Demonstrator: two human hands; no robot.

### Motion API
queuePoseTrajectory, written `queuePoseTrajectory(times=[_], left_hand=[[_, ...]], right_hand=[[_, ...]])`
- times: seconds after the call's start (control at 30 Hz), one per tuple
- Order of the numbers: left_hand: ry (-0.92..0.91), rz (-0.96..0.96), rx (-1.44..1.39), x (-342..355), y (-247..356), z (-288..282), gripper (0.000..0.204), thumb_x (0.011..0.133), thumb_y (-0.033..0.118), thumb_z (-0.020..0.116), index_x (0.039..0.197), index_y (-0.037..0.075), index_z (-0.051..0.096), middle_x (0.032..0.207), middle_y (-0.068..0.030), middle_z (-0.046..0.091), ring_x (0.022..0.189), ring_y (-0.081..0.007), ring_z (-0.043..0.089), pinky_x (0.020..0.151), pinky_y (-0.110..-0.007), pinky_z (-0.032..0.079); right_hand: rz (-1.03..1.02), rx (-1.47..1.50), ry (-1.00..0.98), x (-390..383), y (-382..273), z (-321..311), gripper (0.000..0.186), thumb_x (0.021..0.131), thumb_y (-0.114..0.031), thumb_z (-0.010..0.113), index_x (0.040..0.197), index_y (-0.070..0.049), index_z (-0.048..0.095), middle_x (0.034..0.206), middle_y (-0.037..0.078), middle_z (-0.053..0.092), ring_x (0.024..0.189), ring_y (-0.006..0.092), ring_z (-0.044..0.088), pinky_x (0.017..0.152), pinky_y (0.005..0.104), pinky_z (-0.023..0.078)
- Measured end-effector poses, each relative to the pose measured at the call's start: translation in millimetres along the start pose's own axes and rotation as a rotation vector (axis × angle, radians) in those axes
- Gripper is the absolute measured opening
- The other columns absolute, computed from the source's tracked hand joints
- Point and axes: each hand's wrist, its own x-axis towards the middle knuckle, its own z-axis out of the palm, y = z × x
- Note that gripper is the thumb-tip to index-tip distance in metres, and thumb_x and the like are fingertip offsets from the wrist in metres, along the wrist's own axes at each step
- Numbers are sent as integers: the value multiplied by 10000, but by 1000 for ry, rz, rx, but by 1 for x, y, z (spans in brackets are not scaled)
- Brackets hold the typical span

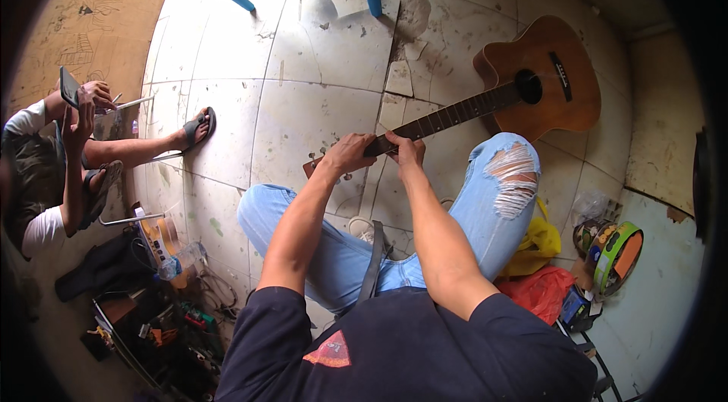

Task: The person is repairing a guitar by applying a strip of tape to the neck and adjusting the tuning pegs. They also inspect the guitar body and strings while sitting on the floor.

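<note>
While guitar point(485, 102) lies across right knee above tiled floor point(303, 61), neck runs long axis from body at upper right down-left to headstock; left hand point(347, 155) fingers clamped near headstock, right hand point(408, 152) fingers pinched on neck just beside.

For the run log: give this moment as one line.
left hand: grips guitar neck by headstock | right hand: fingers on neck | guitar: across right knee | floor: tiled

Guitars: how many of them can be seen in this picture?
2. One guitar lies across the person's knee, its neck held by both hands. A second, smaller one is on the floor at the left, partly hidden by clutter.
</note>
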Motion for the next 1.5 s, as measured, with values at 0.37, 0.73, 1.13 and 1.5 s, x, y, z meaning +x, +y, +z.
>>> queuePoseTrajectory(times=[0.37, 0.73, 1.13, 1.5], left_hand=[[31, 30, -4, 3, 7, -7, 457, 776, 266, 781, 1114, 21, 593, 963, -213, 690, 938, -403, 664, 809, -464, 524], [137, -117, 131, 7, 10, 23, 393, 797, 225, 736, 1056, 13, 530, 964, -224, 685, 929, -397, 675, 804, -469, 546], [190, -93, 267, -5, 3, 21, 292, 815, 186, 676, 984, 2, 523, 884, -202, 679, 840, -387, 693, 747, -470, 567], [180, -91, 286, -5, 8, 22, 330, 865, 263, 685, 1011, 11, 532, 951, -201, 676, 910, -368, 685, 797, -447, 560]], right_hand=[[8, 11, -38, 3, 3, -3, 247, 771, -60, 820, 949, -30, 650, 890, 95, 711, 783, 233, 706, 756, 409, 614], [-2, 16, -23, 1, 0, 1, 257, 771, -57, 820, 965, -19, 657, 881, 106, 712, 786, 245, 712, 704, 387, 610], [-11, 5, 7, 12, 4, 2, 347, 758, -90, 849, 1008, -16, 621, 938, 101, 697, 811, 230, 706, 740, 409, 627], [-19, 17, 9, 2, -3, 4, 359, 757, -89, 847, 1015, -11, 609, 941, 111, 696, 813, 241, 713, 735, 405, 629]])
